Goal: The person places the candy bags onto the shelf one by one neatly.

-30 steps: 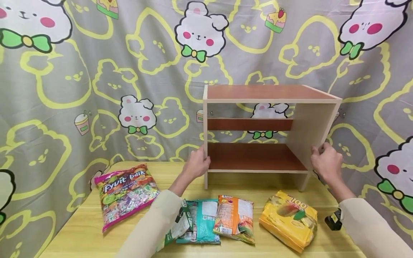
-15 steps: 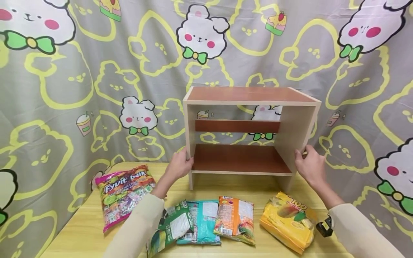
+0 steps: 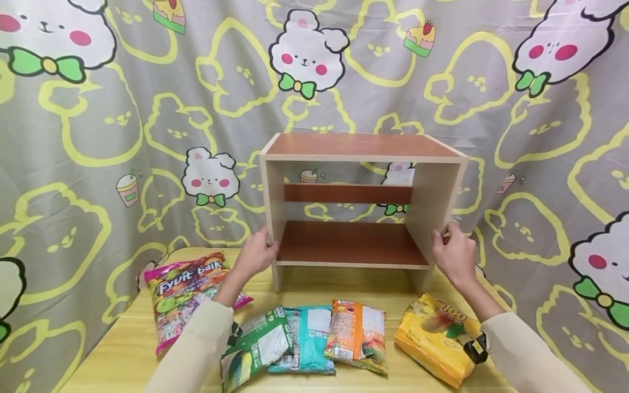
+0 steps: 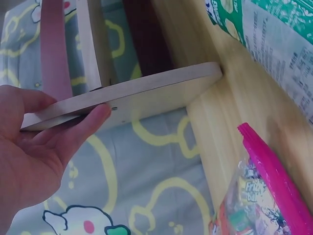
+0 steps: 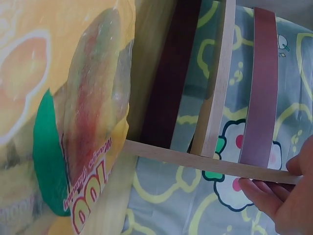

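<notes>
Near 12 o'clock on a wood-grain table (image 3: 123,344), a small wooden shelf unit (image 3: 351,146) stands upright, its front to the wearer, between a person's two bare hands. The left hand (image 3: 254,254), at 8 o'clock on the unit, pinches the front edge of one pale side panel (image 3: 274,196); the right hand (image 3: 456,254), at 4 o'clock, does the same opposite. Each has thumb and fingers on either side of the panel, parted only by its thickness, with hold of nothing else. The matched, low grip appears meant to keep the unit level and share its weight; whether its feet bear fully on the table cannot be told. Five packets lie in an arc nearer the wearer, seemingly placed apart from the unit's feet. A pink-edged candy bag (image 3: 179,289) lies at 8 o'clock, partly hidden by the left sleeve (image 3: 196,344), its film showing what look like wrapped sweets. At 7, a green packet (image 3: 260,339) overlaps a teal packet (image 3: 314,338) at 6, beside an orange packet (image 3: 356,335); a yellow mango bag (image 3: 432,341) sits at 5. What these four hold cannot be told. Through the unit's open back shows a cartoon-print curtain (image 3: 236,136).
</notes>
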`<act>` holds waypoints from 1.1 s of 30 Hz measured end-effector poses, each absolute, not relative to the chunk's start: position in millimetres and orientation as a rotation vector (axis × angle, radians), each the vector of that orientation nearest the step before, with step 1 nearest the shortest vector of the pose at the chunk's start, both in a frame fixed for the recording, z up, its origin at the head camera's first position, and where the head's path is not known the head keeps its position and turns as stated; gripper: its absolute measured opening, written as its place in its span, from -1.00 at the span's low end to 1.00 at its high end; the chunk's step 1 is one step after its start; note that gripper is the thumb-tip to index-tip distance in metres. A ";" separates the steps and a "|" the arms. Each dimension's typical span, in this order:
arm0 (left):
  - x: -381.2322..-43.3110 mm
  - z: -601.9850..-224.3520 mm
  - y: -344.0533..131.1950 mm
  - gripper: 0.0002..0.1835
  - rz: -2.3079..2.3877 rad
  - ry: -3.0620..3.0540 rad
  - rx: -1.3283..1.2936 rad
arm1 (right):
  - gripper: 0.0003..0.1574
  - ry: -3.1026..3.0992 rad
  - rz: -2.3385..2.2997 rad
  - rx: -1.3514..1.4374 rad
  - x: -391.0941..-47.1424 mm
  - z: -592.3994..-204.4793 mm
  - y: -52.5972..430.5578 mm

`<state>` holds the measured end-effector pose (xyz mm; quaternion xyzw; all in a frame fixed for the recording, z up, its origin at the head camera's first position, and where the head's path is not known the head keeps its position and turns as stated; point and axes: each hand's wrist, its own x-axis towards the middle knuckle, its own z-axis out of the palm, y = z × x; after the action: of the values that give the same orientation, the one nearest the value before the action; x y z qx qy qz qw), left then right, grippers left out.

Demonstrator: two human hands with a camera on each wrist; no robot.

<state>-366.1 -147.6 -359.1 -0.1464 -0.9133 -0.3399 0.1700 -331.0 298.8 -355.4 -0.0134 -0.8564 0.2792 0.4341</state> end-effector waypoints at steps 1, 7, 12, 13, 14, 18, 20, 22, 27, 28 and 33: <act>-365.2 -358.7 -148.7 -0.59 -0.981 -2.605 -0.404 | -0.74 -2.133 0.695 -0.029 -330.9 -355.5 297.5; -364.9 -360.2 -154.6 -0.56 -1.002 -2.641 -0.369 | -0.72 -2.135 0.689 -0.039 -328.3 -356.0 291.7; -366.5 -362.2 -160.8 -0.58 -0.993 -2.613 -0.369 | -0.74 -2.134 0.693 -0.016 -328.6 -355.8 287.1; -366.7 -362.5 -162.0 -0.58 -0.989 -2.609 -0.371 | -0.75 -2.132 0.694 -0.008 -329.0 -355.8 286.2; -366.4 -362.3 -163.3 -0.59 -0.987 -2.608 -0.373 | -0.75 -2.131 0.696 -0.007 -329.4 -355.8 285.0; -366.1 -362.3 -168.9 -0.58 -0.968 -2.611 -0.355 | -0.74 -2.144 0.700 -0.006 -331.7 -355.1 280.2; -365.6 -361.8 -171.2 -0.57 -0.965 -2.609 -0.353 | -0.74 -2.143 0.707 -0.002 -332.6 -354.8 278.4; -365.2 -361.8 -173.0 -0.55 -0.966 -2.602 -0.352 | -0.75 -2.135 0.711 0.009 -333.6 -355.3 277.0; -364.2 -361.3 -176.9 -0.56 -0.952 -2.591 -0.358 | -0.76 -2.117 0.713 0.042 -334.9 -356.6 273.3; -364.1 -360.9 -177.8 -0.57 -0.944 -2.593 -0.353 | -0.76 -2.115 0.712 0.046 -334.9 -356.4 272.3; -364.2 -360.4 -182.2 -0.60 -0.919 -2.607 -0.327 | -0.74 -2.113 0.704 0.053 -335.5 -355.5 267.8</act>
<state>-364.2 -182.2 -360.4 -0.1156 -0.9216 -0.3249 0.1783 -335.5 267.8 -355.5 0.0213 -0.8512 0.2836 0.4410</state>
